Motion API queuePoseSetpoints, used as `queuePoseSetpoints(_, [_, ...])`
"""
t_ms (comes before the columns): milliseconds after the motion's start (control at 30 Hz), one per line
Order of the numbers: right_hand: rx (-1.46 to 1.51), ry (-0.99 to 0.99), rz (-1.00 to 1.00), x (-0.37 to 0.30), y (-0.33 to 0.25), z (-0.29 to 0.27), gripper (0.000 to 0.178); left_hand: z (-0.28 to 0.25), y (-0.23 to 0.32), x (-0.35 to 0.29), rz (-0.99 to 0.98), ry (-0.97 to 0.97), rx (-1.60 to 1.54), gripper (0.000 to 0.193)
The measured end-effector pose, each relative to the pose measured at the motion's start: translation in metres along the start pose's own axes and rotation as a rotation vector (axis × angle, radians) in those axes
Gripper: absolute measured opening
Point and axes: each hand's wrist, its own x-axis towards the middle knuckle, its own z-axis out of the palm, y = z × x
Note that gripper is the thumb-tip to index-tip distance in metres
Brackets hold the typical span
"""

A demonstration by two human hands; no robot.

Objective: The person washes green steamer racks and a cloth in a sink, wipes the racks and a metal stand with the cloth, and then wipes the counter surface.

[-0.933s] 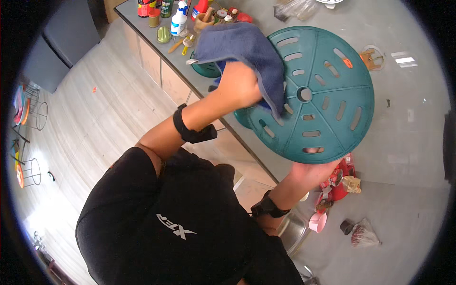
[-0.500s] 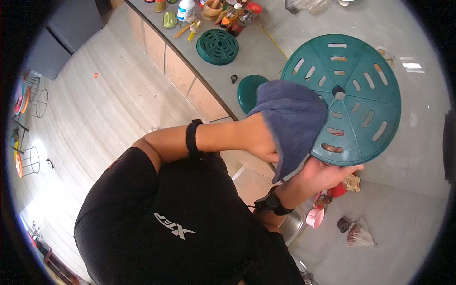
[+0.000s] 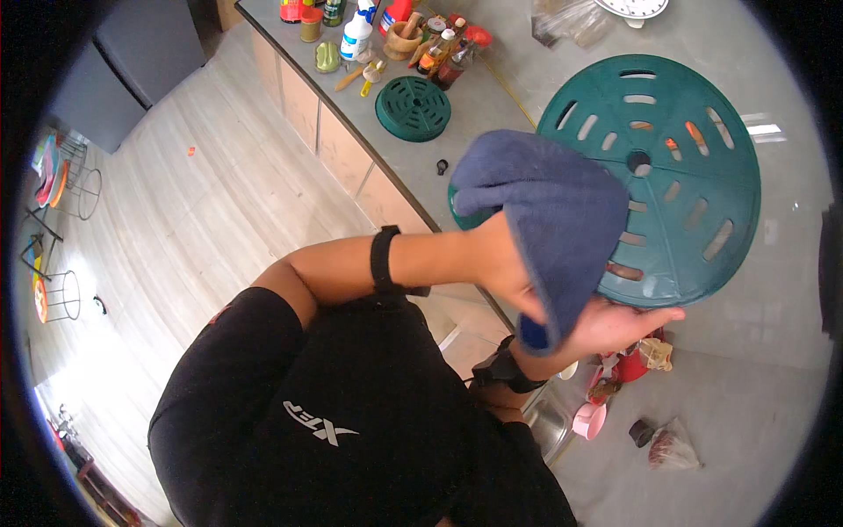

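Observation:
My left hand [image 3: 507,268] grips a blue-grey cloth [image 3: 571,198], its fingers mostly hidden by the folds. The cloth overlaps the left side of a large round green plastic tray [image 3: 667,233], which has slots and a hole in its middle. Under the tray's near edge, my right hand [image 3: 619,327] supports it above the counter, with the thumb side showing. Fingers show through several slots. Behind the cloth, a green round piece [image 3: 465,211] peeks out on the counter. Farther left lies a smaller slotted green tray [image 3: 413,109].
The grey counter [image 3: 492,105] carries a small black ring-like part [image 3: 442,167], a mortar [image 3: 404,41], a spray bottle [image 3: 356,35] and several sauce bottles. Nearer stand a sink [image 3: 549,422], a pink cup [image 3: 589,422] and a plastic bag [image 3: 674,446]. A scale [image 3: 634,7] is at the far edge.
The cloth has shifted over the tray's left side, its lower corner now folded up, and covers more of the green round piece behind. The tray's tilt differs slightly. The whole view has shifted a little.

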Motion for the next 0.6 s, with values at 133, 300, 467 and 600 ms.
queuePoseSetpoints(133, [0.101, -0.165, -0.067, 0.028, -0.015, -0.017, 0.058, 0.009, 0.018, -0.019, -0.087, -0.073, -0.14, 0.093])
queuePoseSetpoints(300, [0.18, -0.078, -0.028, 0.032, -0.019, -0.031, 0.05, 0.002, 0.026, -0.01, -0.143, -0.187, 0.036, 0.079])
queuePoseSetpoints(467, [-0.381, -0.036, -0.248, 0.015, -0.006, -0.038, 0.045, -0.017, 0.001, 0.017, -0.14, 0.026, 0.204, 0.068])
queuePoseSetpoints(600, [0.003, -0.113, -0.111, 0.009, -0.007, -0.03, 0.043, -0.028, -0.016, 0.028, -0.162, 0.171, 0.287, 0.056])
